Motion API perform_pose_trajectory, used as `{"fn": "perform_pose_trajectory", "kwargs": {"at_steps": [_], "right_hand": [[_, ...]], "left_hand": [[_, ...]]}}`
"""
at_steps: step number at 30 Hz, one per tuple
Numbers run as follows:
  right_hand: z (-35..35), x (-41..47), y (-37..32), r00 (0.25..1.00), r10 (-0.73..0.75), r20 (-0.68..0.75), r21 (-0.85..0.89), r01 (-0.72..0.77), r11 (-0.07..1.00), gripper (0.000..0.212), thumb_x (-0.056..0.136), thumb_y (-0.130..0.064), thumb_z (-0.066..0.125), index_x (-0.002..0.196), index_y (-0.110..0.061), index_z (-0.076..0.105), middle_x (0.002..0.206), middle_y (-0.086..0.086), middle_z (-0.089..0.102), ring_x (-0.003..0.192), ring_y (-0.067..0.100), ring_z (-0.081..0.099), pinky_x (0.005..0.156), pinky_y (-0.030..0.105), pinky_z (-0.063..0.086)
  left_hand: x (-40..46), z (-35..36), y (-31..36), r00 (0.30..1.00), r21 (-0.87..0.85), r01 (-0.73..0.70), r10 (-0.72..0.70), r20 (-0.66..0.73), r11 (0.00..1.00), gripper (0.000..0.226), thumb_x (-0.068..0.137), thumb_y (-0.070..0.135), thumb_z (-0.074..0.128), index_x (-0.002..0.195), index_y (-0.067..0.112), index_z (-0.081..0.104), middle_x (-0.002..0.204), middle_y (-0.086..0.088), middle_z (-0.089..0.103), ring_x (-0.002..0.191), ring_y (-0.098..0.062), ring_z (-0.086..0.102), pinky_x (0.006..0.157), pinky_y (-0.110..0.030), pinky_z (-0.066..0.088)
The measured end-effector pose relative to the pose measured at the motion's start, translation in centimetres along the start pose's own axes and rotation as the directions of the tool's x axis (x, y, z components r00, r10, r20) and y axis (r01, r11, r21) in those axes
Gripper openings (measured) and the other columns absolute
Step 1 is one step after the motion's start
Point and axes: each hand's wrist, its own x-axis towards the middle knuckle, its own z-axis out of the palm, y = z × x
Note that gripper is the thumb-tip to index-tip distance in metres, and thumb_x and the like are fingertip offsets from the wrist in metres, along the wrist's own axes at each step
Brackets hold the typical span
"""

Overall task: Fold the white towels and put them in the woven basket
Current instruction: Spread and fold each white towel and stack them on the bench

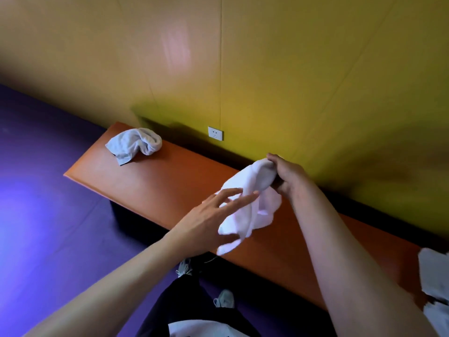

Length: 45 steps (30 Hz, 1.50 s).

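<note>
A white towel [252, 205] hangs bunched above the orange bench [170, 181]. My right hand [288, 176] grips its upper end, fingers curled round the cloth. My left hand [216, 215] reaches in from the lower left with fingers spread and straight, touching the towel's lower part. A second white towel [134, 144] lies crumpled on the bench's far left end. More white cloth [435, 276] shows at the right edge of the frame. No woven basket is in view.
The bench runs diagonally along a yellow wall with a white socket [215, 133]. Purple floor [48, 215] lies to the left. My dark trousers and pale shoes [224, 299] are below, close to the bench's front edge.
</note>
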Motion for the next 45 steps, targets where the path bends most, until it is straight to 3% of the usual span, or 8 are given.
{"fn": "perform_pose_trajectory", "kwargs": {"at_steps": [4,10,13,16,19,28,38,45], "right_hand": [[-1.2,-0.8,0.3,0.999,-0.016,0.035,-0.022,0.017,1.000,0.023,0.084,-0.031,0.078,0.082,-0.011,0.066,0.077,0.012,0.068,0.068,0.026,0.068,0.066,0.035,0.055],[-2.4,-5.1,-0.9,0.970,-0.242,0.024,-0.416,0.229,0.880,0.051,0.069,-0.045,0.081,0.105,-0.011,0.072,0.111,0.014,0.072,0.090,0.023,0.068,0.081,0.037,0.055],[-3.3,-8.6,-0.6,0.819,-0.573,-0.040,-0.470,0.491,0.734,0.036,0.086,-0.036,0.078,0.113,-0.016,0.066,0.110,0.009,0.065,0.079,0.008,0.062,0.068,0.023,0.049],[-5.0,-11.8,0.1,0.735,-0.576,0.359,-0.281,0.673,0.684,0.041,0.089,-0.036,0.076,0.126,-0.025,0.064,0.113,-0.002,0.069,0.094,0.003,0.065,0.085,0.033,0.054],[-5.7,-12.6,1.3,0.727,-0.427,0.538,-0.555,0.687,0.469,0.096,0.069,-0.049,0.088,0.149,-0.051,0.034,0.142,-0.009,0.051,0.127,0.005,0.055,0.102,0.031,0.047],[-4.3,-12.4,0.9,0.541,-0.776,0.323,-0.586,0.758,0.284,0.020,0.086,-0.006,0.046,0.089,-0.018,0.061,0.071,-0.009,0.063,0.065,0.008,0.056,0.057,0.023,0.040],[-4.3,-11.9,-4.1,0.548,-0.825,-0.140,-0.353,0.751,0.559,0.027,0.080,-0.007,0.043,0.071,-0.023,0.063,0.066,-0.011,0.060,0.067,0.008,0.054,0.065,0.026,0.043],[-10.6,-10.8,-6.4,0.507,-0.741,-0.441,-0.180,0.759,0.626,0.024,0.069,-0.015,0.045,0.054,-0.027,0.059,0.059,-0.015,0.050,0.066,0.013,0.044,0.064,0.034,0.036]], "left_hand": [[1.8,-0.1,-0.2,0.968,0.010,-0.034,0.035,-0.249,0.999,0.012,0.097,0.019,0.058,0.107,0.018,0.066,0.103,0.008,0.063,0.088,-0.019,0.061,0.074,-0.032,0.045],[6.5,-2.9,2.1,0.921,-0.373,0.143,-0.261,-0.289,0.917,0.012,0.095,0.011,0.059,0.089,0.022,0.061,0.071,0.010,0.062,0.062,-0.007,0.052,0.059,-0.029,0.046],[8.4,-2.9,2.4,0.890,-0.327,0.161,-0.280,-0.360,0.931,0.006,0.096,0.015,0.058,0.092,0.013,0.063,0.070,0.001,0.062,0.060,-0.015,0.049,0.060,-0.039,0.048],[9.5,-2.2,3.0,0.890,-0.286,0.180,-0.280,-0.360,0.941,0.010,0.094,0.021,0.058,0.087,0.014,0.060,0.067,0.001,0.059,0.059,-0.020,0.047,0.057,-0.042,0.047],[10.3,-1.7,3.5,0.874,-0.318,0.215,-0.327,-0.359,0.923,0.018,0.094,0.024,0.062,0.080,0.015,0.055,0.063,0.003,0.060,0.057,-0.020,0.053,0.055,-0.036,0.045],[9.1,-0.8,3.6,0.930,-0.410,0.100,-0.232,-0.286,0.907,0.022,0.106,0.021,0.047,0.096,0.002,0.043,0.074,-0.008,0.051,0.066,-0.021,0.039,0.059,-0.030,0.034],[8.4,0.1,1.8,0.967,-0.197,0.141,-0.178,-0.184,0.970,0.028,0.073,0.008,0.068,0.095,0.011,0.051,0.075,0.001,0.053,0.066,-0.022,0.044,0.058,-0.033,0.030],[3.4,4.9,-7.0,0.736,-0.091,0.620,-0.617,-0.280,0.780,0.016,0.079,0.005,0.047,0.086,0.018,0.055,0.093,-0.010,0.063,0.088,-0.039,0.053,0.072,-0.043,0.042]]}}
